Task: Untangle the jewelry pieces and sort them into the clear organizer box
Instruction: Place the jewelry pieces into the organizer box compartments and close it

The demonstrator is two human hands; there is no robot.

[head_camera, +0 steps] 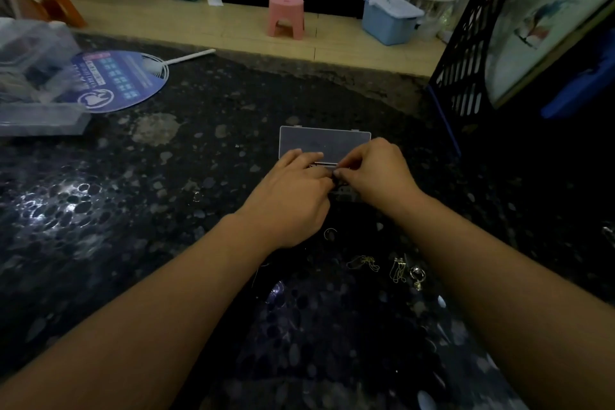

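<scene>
The clear organizer box (324, 143) lies open on the dark speckled table, its lid tilted back behind my hands. My left hand (293, 196) rests over the box's near part with fingers stretched toward the hinge. My right hand (376, 173) has curled fingers and pinches something small at the box's middle; the item is too dark to name. Nearer me lie a small ring (330, 234), a tangled gold chain (362, 264), another gold chain (398, 271) and a silver ring piece (417, 276). The box's compartments are mostly hidden by my hands.
A blue round hand fan (113, 80) and a clear plastic case (36, 83) lie at the far left. A black lattice crate (466, 53) stands at the right. Beyond the table edge are a pink stool (286, 15) and blue bins (389, 17).
</scene>
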